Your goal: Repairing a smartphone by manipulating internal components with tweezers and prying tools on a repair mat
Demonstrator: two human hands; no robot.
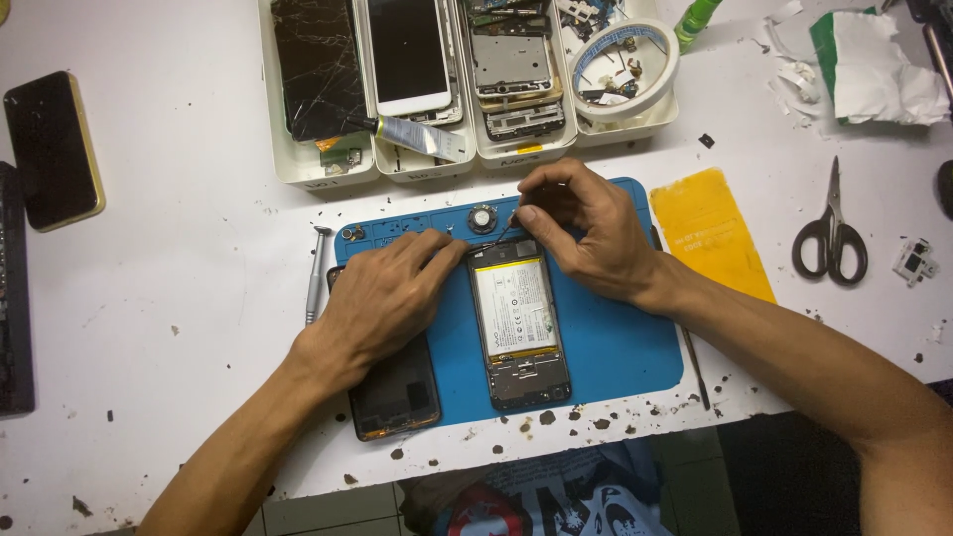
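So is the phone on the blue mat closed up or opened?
Opened. The phone lies on the blue mat with its back cover off, showing the battery and inner frame. The right hand works tweezers at its top edge.

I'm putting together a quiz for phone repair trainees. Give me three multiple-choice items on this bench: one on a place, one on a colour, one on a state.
1. Where do the scissors lie?
A. in a tray
B. on the white table right of the yellow sheet
C. on the blue mat

2. What colour is the mat under the opened phone?
A. blue
B. green
C. red

3. In what state is the phone in the middle of the mat?
A. back cover on
B. wrapped in paper
C. back off, battery showing

Answers:
1 B, they lie on the bare table beside the yellow sheet.
2 A, blue shows all round the phone.
3 C, the battery lies exposed while the right hand works a thin tool at the phone's top and the left hand rests beside it.
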